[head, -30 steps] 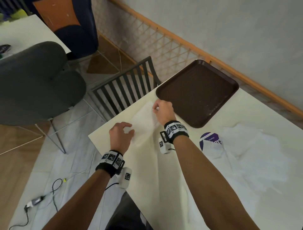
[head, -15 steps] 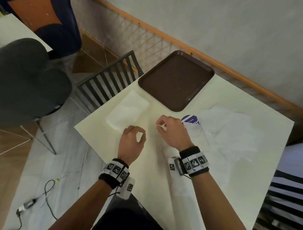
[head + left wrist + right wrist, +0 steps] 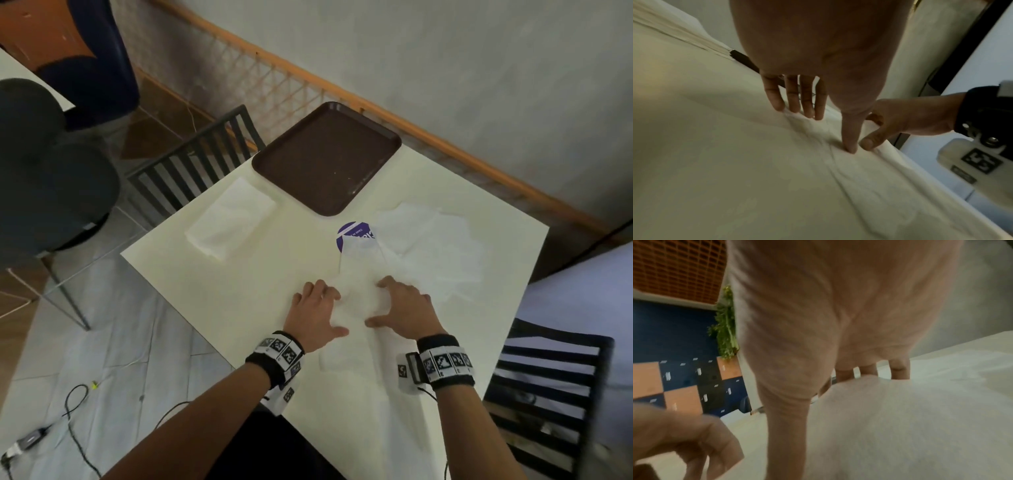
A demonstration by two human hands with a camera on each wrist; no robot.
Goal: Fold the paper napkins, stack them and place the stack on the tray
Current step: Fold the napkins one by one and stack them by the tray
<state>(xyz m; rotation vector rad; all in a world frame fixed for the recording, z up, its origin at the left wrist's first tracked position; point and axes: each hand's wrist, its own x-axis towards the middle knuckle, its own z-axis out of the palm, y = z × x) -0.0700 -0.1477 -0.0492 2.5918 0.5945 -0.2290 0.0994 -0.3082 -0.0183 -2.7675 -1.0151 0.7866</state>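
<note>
A folded white napkin (image 3: 233, 219) lies on the cream table (image 3: 205, 291), just left of the empty brown tray (image 3: 325, 157). A loose heap of unfolded napkins (image 3: 431, 246) spreads over the right side. Both hands rest on one unfolded napkin (image 3: 356, 301) at the front centre. My left hand (image 3: 334, 306) presses it with straight fingers (image 3: 793, 100) and thumb down. My right hand (image 3: 378, 303) arches over it, fingers spread. The napkin (image 3: 900, 426) humps up between the thumbs. Neither hand grips it.
A purple round label (image 3: 352, 233) peeks out from under the heap. A dark slatted chair (image 3: 195, 161) stands at the table's far left edge, another (image 3: 548, 383) at the right. A grey padded chair (image 3: 44, 178) and floor cables (image 3: 72, 411) lie left.
Both hands let go of the folded napkin by the tray and moved right and nearer, landing on a loose napkin at the front centre. The folded napkin stays where it was laid.
</note>
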